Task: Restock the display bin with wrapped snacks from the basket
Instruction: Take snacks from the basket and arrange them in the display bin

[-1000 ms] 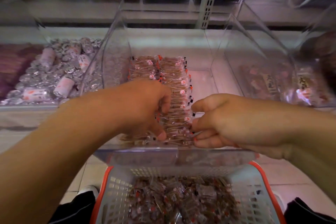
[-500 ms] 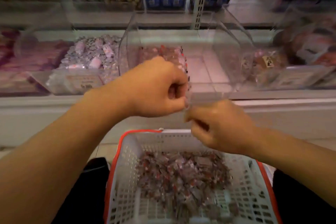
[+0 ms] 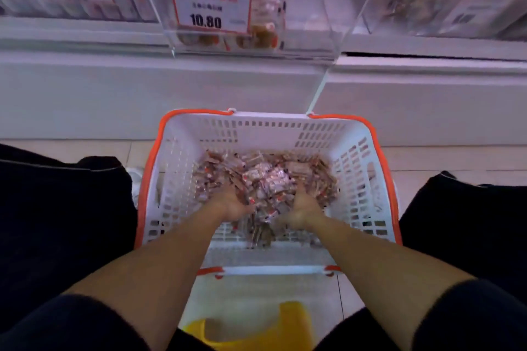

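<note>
You are at the gathering step: your left hand [image 3: 231,205] and right hand [image 3: 300,209] are dug into the snacks [image 3: 265,179] heaped mid-basket [image 3: 182,162], fingers buried, so I cannot tell their grip. Next, scoop a bunch together and lift it to the bin [image 3: 308,8] above the far rim.

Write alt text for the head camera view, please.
Both hands, left hand and right hand, dig into a pile of wrapped snacks in a white basket with an orange rim. Above stands a clear display bin tagged 10.80.
</note>
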Action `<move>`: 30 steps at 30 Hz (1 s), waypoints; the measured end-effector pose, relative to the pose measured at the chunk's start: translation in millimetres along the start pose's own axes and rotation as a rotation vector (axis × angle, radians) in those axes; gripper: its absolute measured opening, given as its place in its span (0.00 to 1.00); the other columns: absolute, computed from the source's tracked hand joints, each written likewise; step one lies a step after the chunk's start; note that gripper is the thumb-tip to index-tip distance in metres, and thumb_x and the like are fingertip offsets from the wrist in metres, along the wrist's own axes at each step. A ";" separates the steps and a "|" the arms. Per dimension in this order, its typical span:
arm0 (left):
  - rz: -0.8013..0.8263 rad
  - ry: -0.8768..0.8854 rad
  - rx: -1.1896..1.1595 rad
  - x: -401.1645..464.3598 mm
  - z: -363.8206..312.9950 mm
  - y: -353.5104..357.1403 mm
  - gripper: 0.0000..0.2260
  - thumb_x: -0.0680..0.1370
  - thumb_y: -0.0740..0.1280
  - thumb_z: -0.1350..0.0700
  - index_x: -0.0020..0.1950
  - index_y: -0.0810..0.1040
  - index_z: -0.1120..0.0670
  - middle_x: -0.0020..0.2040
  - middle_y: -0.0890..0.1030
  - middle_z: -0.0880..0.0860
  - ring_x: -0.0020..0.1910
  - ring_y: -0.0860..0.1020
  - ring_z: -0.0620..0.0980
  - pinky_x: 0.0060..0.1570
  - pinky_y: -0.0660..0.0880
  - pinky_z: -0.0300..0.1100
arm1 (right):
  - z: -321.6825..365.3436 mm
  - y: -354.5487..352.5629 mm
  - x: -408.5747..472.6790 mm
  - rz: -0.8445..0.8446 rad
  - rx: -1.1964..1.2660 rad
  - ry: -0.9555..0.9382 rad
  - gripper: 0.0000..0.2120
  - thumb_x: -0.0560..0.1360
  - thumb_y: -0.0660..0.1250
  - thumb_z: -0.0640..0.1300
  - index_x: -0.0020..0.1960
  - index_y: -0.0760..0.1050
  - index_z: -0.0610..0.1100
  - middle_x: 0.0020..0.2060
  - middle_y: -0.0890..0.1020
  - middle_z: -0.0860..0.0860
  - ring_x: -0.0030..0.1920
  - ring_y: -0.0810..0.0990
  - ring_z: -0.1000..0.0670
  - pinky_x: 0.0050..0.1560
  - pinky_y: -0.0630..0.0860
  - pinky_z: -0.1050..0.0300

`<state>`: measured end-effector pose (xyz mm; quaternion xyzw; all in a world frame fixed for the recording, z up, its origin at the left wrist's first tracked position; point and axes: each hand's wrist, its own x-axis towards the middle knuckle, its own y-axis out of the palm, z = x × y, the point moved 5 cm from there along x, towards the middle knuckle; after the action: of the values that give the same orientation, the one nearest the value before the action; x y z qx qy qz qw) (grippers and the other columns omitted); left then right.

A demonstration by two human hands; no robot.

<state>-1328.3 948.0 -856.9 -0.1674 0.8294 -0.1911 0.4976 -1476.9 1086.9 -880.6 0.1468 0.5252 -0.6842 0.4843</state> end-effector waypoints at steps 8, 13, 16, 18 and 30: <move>-0.072 -0.141 -0.586 57.8 20.3 56.5 0.19 0.75 0.73 0.48 0.62 0.79 0.56 0.52 0.83 0.55 0.47 0.82 0.54 0.46 0.79 0.45 | 16.6 24.1 61.7 -0.158 -0.137 0.039 0.53 0.64 0.76 0.65 0.77 0.44 0.63 0.76 0.49 0.46 0.71 0.62 0.30 0.63 0.74 0.37; -0.179 -0.172 -0.485 78.7 12.4 57.2 0.09 0.77 0.70 0.48 0.50 0.77 0.53 0.53 0.83 0.59 0.52 0.81 0.60 0.52 0.78 0.50 | 31.5 22.9 74.2 -0.220 -0.319 -0.091 0.45 0.64 0.78 0.62 0.72 0.56 0.57 0.70 0.58 0.40 0.51 0.80 0.32 0.46 0.80 0.45; -0.211 -0.191 -0.489 83.6 10.6 62.5 0.13 0.79 0.68 0.52 0.57 0.78 0.59 0.55 0.82 0.61 0.55 0.79 0.62 0.55 0.76 0.50 | 37.2 18.4 76.1 -0.156 -0.310 -0.197 0.39 0.67 0.78 0.58 0.71 0.62 0.52 0.65 0.64 0.43 0.54 0.79 0.35 0.52 0.79 0.45; -0.218 -0.226 -0.543 82.3 12.6 65.3 0.09 0.78 0.68 0.54 0.55 0.79 0.57 0.53 0.82 0.60 0.53 0.79 0.61 0.56 0.77 0.53 | 36.4 15.7 75.9 -0.059 -0.238 -0.225 0.42 0.64 0.79 0.57 0.72 0.64 0.50 0.65 0.64 0.45 0.57 0.77 0.39 0.62 0.76 0.47; 0.047 -0.343 -1.072 59.1 18.9 75.4 0.05 0.81 0.62 0.63 0.51 0.77 0.55 0.48 0.79 0.54 0.43 0.76 0.49 0.31 0.75 0.39 | 13.0 22.0 48.3 0.147 0.660 0.061 0.18 0.74 0.69 0.28 0.57 0.77 0.46 0.51 0.81 0.48 0.47 0.83 0.48 0.36 0.83 0.54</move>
<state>-1344.6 983.2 -946.5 -0.4070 0.7211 0.2983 0.4748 -1478.5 1051.5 -922.2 0.3536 0.2774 -0.7758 0.4429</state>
